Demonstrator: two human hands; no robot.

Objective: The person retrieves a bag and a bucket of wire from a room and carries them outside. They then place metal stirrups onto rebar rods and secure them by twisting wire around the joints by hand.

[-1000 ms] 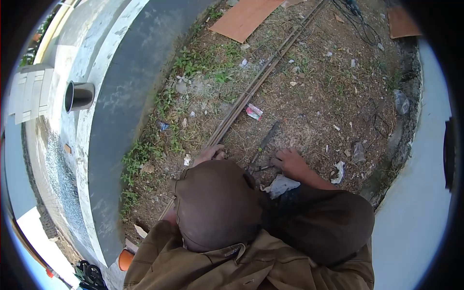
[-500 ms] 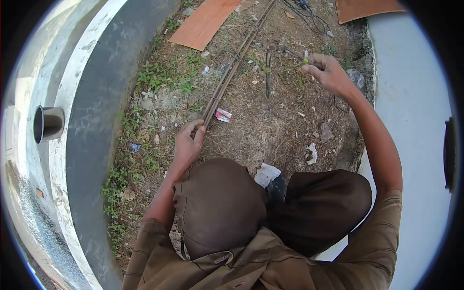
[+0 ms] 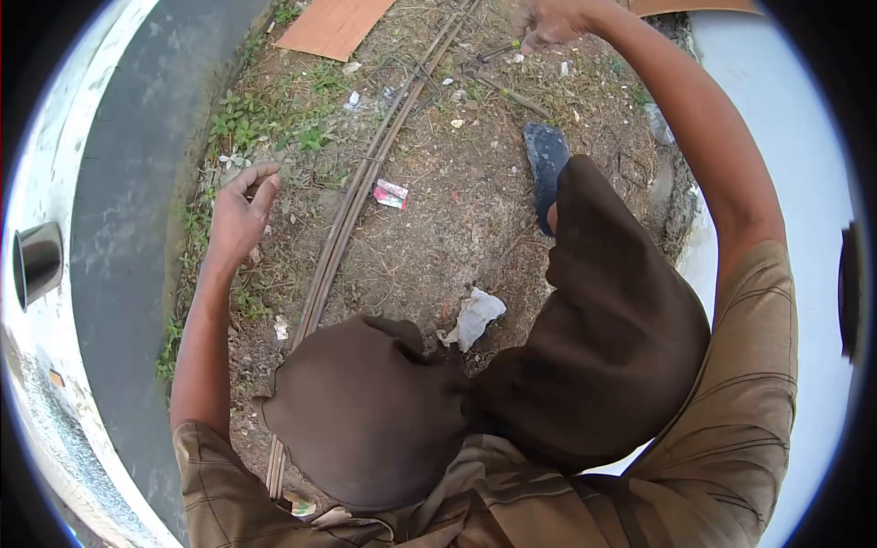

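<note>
My left hand (image 3: 240,217) is raised beside the metal rods (image 3: 352,205), to their left. Its fingers are loosely bent, thumb and forefinger apart, with nothing seen between them. The rods lie in a thin bundle along the ground and run under my left knee. At the top of the view, my right hand (image 3: 555,23) is closed around one handle of what looks like a bolt cutter (image 3: 519,95). The tool's other handle slants down to the right, and its head is close to the rods. Part of the gripped handle is hidden by my fingers.
My shoe (image 3: 546,169) rests on the dirt below the tool. A brown board (image 3: 333,26) lies at the upper left. A pink wrapper (image 3: 390,194) and a white scrap (image 3: 475,318) lie nearby. A dark wall (image 3: 151,228) and a pale surface (image 3: 776,137) flank the strip.
My left hand has let go of the rods and moved left. My right hand has reached farther forward with the cutter, its head now nearer the rods. My right foot has stepped forward.
</note>
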